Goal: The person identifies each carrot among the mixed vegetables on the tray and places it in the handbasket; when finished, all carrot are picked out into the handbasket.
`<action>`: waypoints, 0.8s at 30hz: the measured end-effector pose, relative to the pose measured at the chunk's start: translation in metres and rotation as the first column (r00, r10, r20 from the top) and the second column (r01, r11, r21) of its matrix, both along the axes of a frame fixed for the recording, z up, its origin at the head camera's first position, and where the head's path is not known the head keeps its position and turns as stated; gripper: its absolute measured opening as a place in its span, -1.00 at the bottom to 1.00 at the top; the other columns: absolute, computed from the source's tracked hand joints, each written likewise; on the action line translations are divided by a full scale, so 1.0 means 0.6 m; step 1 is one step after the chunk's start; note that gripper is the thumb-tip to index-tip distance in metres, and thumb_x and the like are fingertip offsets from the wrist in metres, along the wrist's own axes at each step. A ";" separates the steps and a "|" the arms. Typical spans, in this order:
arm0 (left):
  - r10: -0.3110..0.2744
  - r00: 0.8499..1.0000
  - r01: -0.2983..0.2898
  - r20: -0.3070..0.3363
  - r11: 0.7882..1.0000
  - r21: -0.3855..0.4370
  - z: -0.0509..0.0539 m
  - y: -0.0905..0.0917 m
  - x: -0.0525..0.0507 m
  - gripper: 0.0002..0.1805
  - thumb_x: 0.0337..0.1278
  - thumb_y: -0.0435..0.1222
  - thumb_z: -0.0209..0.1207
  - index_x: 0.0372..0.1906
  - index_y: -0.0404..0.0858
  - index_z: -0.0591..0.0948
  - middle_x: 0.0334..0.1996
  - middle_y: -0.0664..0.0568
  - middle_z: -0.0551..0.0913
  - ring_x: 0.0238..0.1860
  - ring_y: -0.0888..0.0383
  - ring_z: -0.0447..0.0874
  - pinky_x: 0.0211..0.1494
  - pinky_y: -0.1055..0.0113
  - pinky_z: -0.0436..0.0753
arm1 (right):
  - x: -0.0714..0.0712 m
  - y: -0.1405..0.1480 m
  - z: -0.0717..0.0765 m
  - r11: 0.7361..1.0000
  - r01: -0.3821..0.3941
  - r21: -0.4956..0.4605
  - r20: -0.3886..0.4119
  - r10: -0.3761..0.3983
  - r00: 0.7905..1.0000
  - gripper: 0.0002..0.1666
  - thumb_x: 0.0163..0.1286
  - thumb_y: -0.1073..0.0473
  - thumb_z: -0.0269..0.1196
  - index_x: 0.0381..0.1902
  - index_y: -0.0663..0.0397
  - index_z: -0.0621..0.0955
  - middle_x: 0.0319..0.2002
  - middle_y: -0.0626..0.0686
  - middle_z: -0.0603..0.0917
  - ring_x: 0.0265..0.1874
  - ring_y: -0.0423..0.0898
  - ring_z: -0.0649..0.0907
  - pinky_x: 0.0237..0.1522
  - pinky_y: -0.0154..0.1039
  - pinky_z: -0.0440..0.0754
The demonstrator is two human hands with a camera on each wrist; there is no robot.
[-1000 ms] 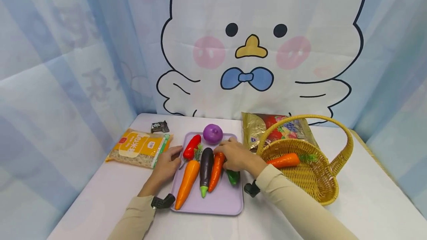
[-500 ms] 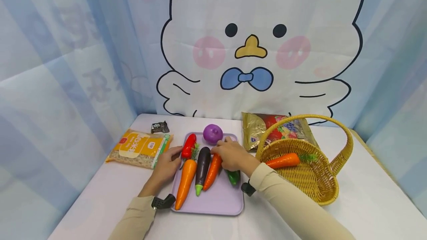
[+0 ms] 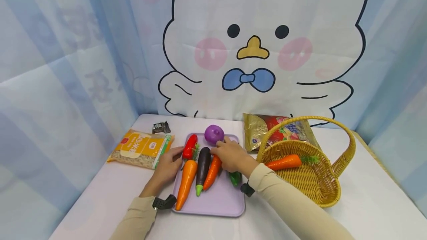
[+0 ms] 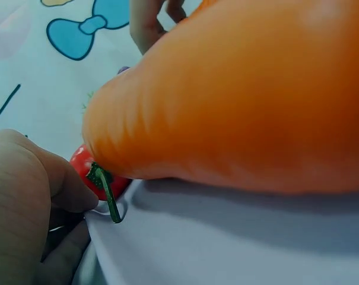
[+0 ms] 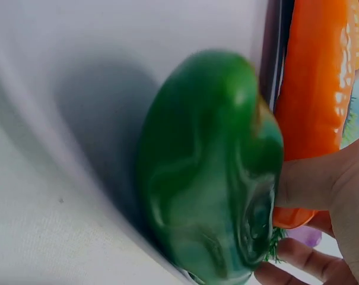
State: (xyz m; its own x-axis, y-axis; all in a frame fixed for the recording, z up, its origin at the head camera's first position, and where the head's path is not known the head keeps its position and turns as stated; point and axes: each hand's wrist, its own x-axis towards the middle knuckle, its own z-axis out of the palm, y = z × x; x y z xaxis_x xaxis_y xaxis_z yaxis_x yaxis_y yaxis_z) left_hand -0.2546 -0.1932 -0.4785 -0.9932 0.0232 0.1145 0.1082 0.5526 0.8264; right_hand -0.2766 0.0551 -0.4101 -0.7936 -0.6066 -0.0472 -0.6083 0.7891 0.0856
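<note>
My right hand (image 3: 233,156) pinches the leafy top end of a reddish-orange carrot (image 3: 212,174) lying on a lilac tray (image 3: 223,203). Against its left side lies an eggplant (image 3: 202,167), with a lighter orange carrot (image 3: 186,182) further left. Below my right palm sits a green pepper (image 5: 203,172), partly hidden in the head view. My left hand (image 3: 166,167) rests at the tray's left rim, fingers touching it beside a red pepper (image 3: 190,146); its lower fingers are partly hidden in the left wrist view. A purple onion (image 3: 214,134) sits at the tray's far edge.
A wicker basket (image 3: 300,180) with a tall handle stands at right, a carrot (image 3: 287,162) inside. Behind it lies a gold and red bag (image 3: 255,132). At left are a yellow grain packet (image 3: 140,149) and a small dark wrapped item (image 3: 161,127).
My right hand has shifted slightly left with the reddish-orange carrot. The eggplant, lighter carrot and red pepper have shifted left too. My left hand stays at the rim.
</note>
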 end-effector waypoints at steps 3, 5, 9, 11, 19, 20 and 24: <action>-0.005 1.000 0.005 -0.013 1.000 -0.017 0.000 0.000 -0.002 -0.46 0.26 -0.39 0.07 0.37 -0.32 0.51 0.37 -0.17 0.50 0.38 -0.11 0.47 0.43 -0.03 0.43 | 0.000 0.002 0.003 1.000 -0.008 0.010 -0.034 0.008 0.999 -0.46 0.22 0.15 0.43 0.19 -0.26 0.66 0.03 0.00 0.62 0.05 0.07 0.48 0.07 -0.03 0.59; -0.002 1.000 0.001 -0.018 1.000 -0.024 -0.001 -0.001 -0.003 -0.46 0.27 -0.39 0.08 0.36 -0.31 0.51 0.36 -0.17 0.51 0.38 -0.11 0.47 0.43 -0.04 0.43 | -0.001 0.003 0.006 1.000 -0.012 0.019 -0.057 0.013 0.998 -0.46 0.22 0.13 0.43 0.18 -0.27 0.66 0.03 0.00 0.62 0.07 0.08 0.49 0.11 -0.01 0.58; 0.003 1.000 -0.004 -0.017 1.000 -0.020 -0.002 0.000 -0.003 -0.49 0.26 -0.41 0.08 0.33 -0.33 0.54 0.35 -0.17 0.52 0.34 -0.12 0.52 0.39 -0.04 0.47 | -0.002 0.005 0.018 1.000 -0.015 0.014 -0.070 0.016 0.997 -0.45 0.21 0.10 0.45 0.18 -0.28 0.65 0.04 0.00 0.62 0.06 0.08 0.47 0.11 -0.01 0.59; 0.008 1.000 -0.008 -0.011 1.000 -0.023 -0.002 0.000 -0.003 -0.52 0.27 -0.41 0.07 0.29 -0.32 0.58 0.36 -0.13 0.52 0.33 -0.11 0.53 0.39 -0.03 0.48 | -0.001 0.007 0.023 1.000 -0.015 0.011 -0.072 0.016 0.997 -0.44 0.20 0.09 0.47 0.19 -0.27 0.64 0.05 0.00 0.61 0.05 0.08 0.47 0.08 -0.02 0.60; 0.003 1.000 -0.004 -0.018 1.000 -0.024 -0.001 0.002 0.000 -0.64 0.25 -0.45 0.07 0.10 -0.35 0.67 0.37 -0.13 0.51 0.35 -0.13 0.50 0.40 -0.04 0.47 | 0.011 0.022 0.045 1.000 -0.014 -0.007 -0.062 0.014 0.998 -0.39 0.19 0.09 0.49 0.23 -0.21 0.62 0.10 0.01 0.60 0.07 0.07 0.44 0.05 -0.06 0.57; 0.006 1.000 -0.006 -0.014 1.000 -0.026 0.000 0.002 0.000 -0.64 0.25 -0.44 0.07 0.10 -0.34 0.67 0.37 -0.12 0.51 0.34 -0.12 0.51 0.40 -0.04 0.47 | 0.013 0.024 0.048 1.000 -0.018 -0.011 -0.064 0.017 0.998 -0.39 0.19 0.09 0.49 0.22 -0.21 0.62 0.10 0.01 0.60 0.07 0.06 0.44 0.05 -0.07 0.56; 0.018 1.000 -0.018 0.002 0.999 -0.033 0.000 0.004 0.000 -0.62 0.28 -0.40 0.06 0.16 -0.30 0.64 0.37 -0.09 0.51 0.33 -0.10 0.53 0.39 -0.03 0.49 | 0.021 0.033 0.058 0.999 -0.032 -0.021 -0.073 0.031 0.997 -0.42 0.20 0.13 0.47 0.21 -0.16 0.64 0.09 -0.01 0.62 0.05 0.02 0.44 0.05 -0.12 0.56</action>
State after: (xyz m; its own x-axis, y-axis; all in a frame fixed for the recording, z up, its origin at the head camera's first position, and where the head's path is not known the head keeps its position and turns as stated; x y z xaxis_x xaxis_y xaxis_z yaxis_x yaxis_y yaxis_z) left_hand -0.2549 -0.1906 -0.4783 -0.9937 0.0089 0.1116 0.0960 0.5810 0.8082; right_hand -0.2641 0.0752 -0.3751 -0.7750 -0.6315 0.0238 -0.6256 0.7719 0.1131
